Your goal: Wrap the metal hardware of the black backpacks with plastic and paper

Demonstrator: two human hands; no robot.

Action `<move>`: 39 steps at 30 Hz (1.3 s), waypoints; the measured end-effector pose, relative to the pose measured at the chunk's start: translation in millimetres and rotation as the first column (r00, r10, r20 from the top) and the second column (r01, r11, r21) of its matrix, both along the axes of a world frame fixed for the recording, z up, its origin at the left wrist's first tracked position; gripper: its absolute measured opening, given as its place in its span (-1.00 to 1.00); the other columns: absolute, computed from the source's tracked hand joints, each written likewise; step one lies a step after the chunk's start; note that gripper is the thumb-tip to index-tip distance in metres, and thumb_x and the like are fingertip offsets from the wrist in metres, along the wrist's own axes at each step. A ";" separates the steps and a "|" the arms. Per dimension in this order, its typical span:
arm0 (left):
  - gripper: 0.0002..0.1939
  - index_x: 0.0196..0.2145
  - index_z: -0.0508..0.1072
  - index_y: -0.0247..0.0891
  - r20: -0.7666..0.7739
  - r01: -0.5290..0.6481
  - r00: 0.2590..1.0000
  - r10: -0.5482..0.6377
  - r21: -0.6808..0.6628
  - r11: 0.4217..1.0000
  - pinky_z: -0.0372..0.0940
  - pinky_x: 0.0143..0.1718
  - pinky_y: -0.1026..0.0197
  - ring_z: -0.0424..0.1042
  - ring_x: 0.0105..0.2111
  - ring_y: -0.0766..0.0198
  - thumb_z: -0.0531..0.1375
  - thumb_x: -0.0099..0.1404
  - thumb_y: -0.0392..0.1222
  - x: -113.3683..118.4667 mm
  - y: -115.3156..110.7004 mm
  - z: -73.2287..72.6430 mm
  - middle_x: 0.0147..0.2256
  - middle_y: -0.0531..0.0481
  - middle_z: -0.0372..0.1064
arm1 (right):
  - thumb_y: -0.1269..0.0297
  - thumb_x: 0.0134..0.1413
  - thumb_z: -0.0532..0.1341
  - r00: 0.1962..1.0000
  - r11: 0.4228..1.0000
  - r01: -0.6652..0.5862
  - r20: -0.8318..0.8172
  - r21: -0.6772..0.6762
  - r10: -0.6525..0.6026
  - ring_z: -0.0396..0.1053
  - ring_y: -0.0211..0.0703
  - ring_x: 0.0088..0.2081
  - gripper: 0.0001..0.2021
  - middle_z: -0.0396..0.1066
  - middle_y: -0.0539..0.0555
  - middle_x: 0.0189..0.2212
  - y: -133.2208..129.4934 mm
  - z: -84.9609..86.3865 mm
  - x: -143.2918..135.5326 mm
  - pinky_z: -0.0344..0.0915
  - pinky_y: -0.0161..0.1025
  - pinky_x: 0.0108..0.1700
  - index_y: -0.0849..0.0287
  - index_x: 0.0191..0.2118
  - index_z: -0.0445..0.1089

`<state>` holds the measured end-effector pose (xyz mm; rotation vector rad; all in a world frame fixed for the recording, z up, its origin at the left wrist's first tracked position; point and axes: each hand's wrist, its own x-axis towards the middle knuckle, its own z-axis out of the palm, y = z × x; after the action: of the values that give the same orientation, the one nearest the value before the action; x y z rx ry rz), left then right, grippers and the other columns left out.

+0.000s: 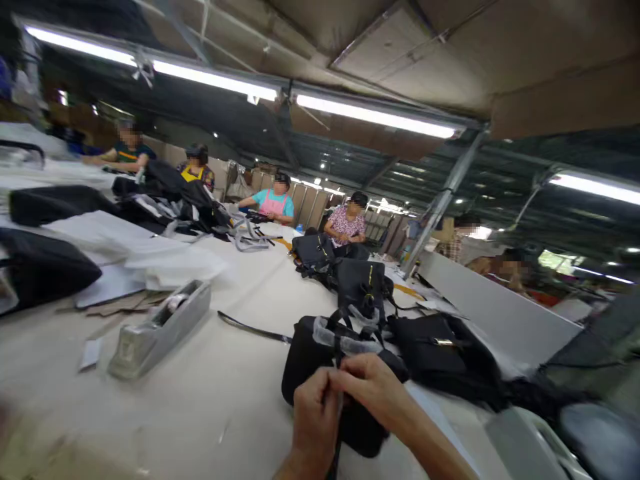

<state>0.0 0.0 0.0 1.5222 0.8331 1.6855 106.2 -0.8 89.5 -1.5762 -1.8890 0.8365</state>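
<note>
Presently: black bag (pixel 304 360), one, near, right of centre on white table (pixel 200 413). Left hand (pixel 316 408) and right hand (pixel 371 385), fingertips pinched together over it; piece gripped, too small to tell. Step, seemingly: fine fingerwork; next move probably calls for steady pinch.

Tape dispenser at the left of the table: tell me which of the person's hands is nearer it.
Left. The left hand is over the black bag, to the right of the tape dispenser; the right hand is farther right, beside the left.

2 own hands (pixel 316 410), 6 co-wkrs (pixel 274 202)
</note>
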 end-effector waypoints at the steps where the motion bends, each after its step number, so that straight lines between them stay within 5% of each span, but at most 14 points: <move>1: -0.71 -0.48 0.41 -0.28 0.001 0.014 1.000 -0.014 0.007 1.000 0.22 -0.47 0.40 0.34 -0.52 0.34 0.07 0.36 -0.14 -0.9 -1.4 0.7 -0.54 0.03 0.37 | 0.17 -0.04 0.16 0.999 1.000 0.022 0.030 -0.005 -0.022 0.13 -0.29 -0.58 -0.70 0.18 -0.07 -0.71 1.2 -0.1 1.5 0.01 -0.30 -0.52 0.18 -0.68 0.28; 8: -0.79 -0.37 0.47 -0.24 -0.001 0.068 0.998 -0.068 -0.030 0.997 0.28 -0.45 0.37 0.42 -0.50 0.29 0.09 0.35 -0.17 -5.1 -8.9 3.2 -0.48 0.00 0.45 | 0.27 -0.07 0.16 0.988 0.995 0.099 0.123 -0.027 -0.095 0.22 -0.27 -0.59 -0.74 0.32 -0.02 -0.71 6.1 0.6 7.1 0.03 -0.31 -0.53 0.18 -0.69 0.37; 14: -0.75 -0.03 0.32 -0.19 -0.006 0.067 0.998 -0.069 -0.133 0.989 0.33 -0.39 0.33 0.49 -0.46 0.25 0.12 0.35 -0.13 -10.7 -14.5 0.4 -0.46 0.02 0.50 | 0.24 -0.09 0.18 0.970 0.990 0.135 0.209 -0.031 -0.125 0.13 -0.31 -0.63 -0.75 0.18 -0.08 -0.75 5.6 7.0 8.2 -0.09 -0.28 -0.56 0.18 -0.69 0.37; 18: -0.81 -0.20 0.43 -0.22 -0.021 0.114 0.993 -0.120 -0.178 0.977 0.29 -0.44 0.33 0.45 -0.48 0.27 0.11 0.35 -0.09 -17.6 -15.7 10.9 -0.46 -0.01 0.48 | 0.22 -0.07 0.20 0.973 0.991 0.130 0.194 -0.030 -0.122 0.14 -0.30 -0.62 -0.73 0.18 -0.08 -0.75 6.8 6.4 8.2 -0.06 -0.28 -0.55 0.18 -0.68 0.41; 21: -0.75 -0.33 0.43 -0.27 0.161 0.254 0.964 -0.212 -0.311 0.916 0.25 -0.55 0.32 0.39 -0.57 0.30 0.15 0.30 -0.01 -21.8 -13.3 18.8 -0.50 -0.01 0.43 | 0.14 -0.01 0.20 0.977 0.993 0.106 0.191 -0.047 -0.095 0.16 -0.30 -0.62 -0.68 0.25 -0.04 -0.73 6.0 6.0 7.4 -0.03 -0.29 -0.55 0.20 -0.65 0.45; 25: -0.69 -0.38 0.36 -0.30 0.498 0.516 0.815 -0.296 -0.390 0.763 0.16 -0.62 0.36 0.30 -0.69 0.40 0.26 0.17 0.03 -23.4 -8.5 18.5 -0.56 0.03 0.41 | -0.04 -0.02 0.22 0.999 0.984 0.027 -0.032 -0.174 -0.033 0.13 -0.34 -0.62 -0.60 0.27 -0.05 -0.69 1.3 3.8 4.7 -0.01 -0.33 -0.56 0.22 -0.58 0.43; 27: -0.64 -0.38 0.32 -0.29 0.577 0.569 0.761 -0.295 -0.377 0.731 0.11 -0.65 0.39 0.26 -0.72 0.43 0.30 0.12 0.05 -21.3 -7.3 14.0 -0.60 0.05 0.40 | -0.07 -0.11 0.29 0.979 0.974 0.017 -0.197 -0.224 -0.062 0.14 -0.34 -0.59 -0.61 0.26 -0.06 -0.65 -0.9 0.2 2.8 0.01 -0.34 -0.54 0.22 -0.53 0.41; 33: -0.46 -0.33 0.14 -0.19 0.611 0.535 0.756 -0.234 -0.370 0.760 0.10 -0.69 0.39 0.25 -0.74 0.42 0.36 0.05 0.16 -13.4 -6.5 2.3 -0.61 0.12 0.40 | 0.07 -0.28 0.41 0.897 0.978 0.097 -0.409 -0.187 -0.167 0.20 -0.31 -0.60 -0.58 0.31 -0.07 -0.66 -0.5 -16.4 -2.9 0.05 -0.32 -0.51 0.27 -0.30 0.45; 39: -0.38 -0.33 0.04 -0.15 0.545 0.483 0.807 -0.228 -0.386 0.786 0.14 -0.64 0.39 0.33 -0.70 0.40 0.34 0.03 0.24 -17.4 -10.7 9.6 -0.58 0.13 0.42 | 0.20 -0.23 0.44 0.806 0.974 -0.017 -0.579 -0.228 -0.122 0.26 -0.29 -0.58 -0.57 0.35 -0.09 -0.62 0.2 -14.0 -5.7 0.16 -0.31 -0.46 0.25 -0.18 0.41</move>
<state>-17.4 -10.7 9.6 0.7836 0.5950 1.3105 100.5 -0.7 75.5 -1.2683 -1.3241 1.3689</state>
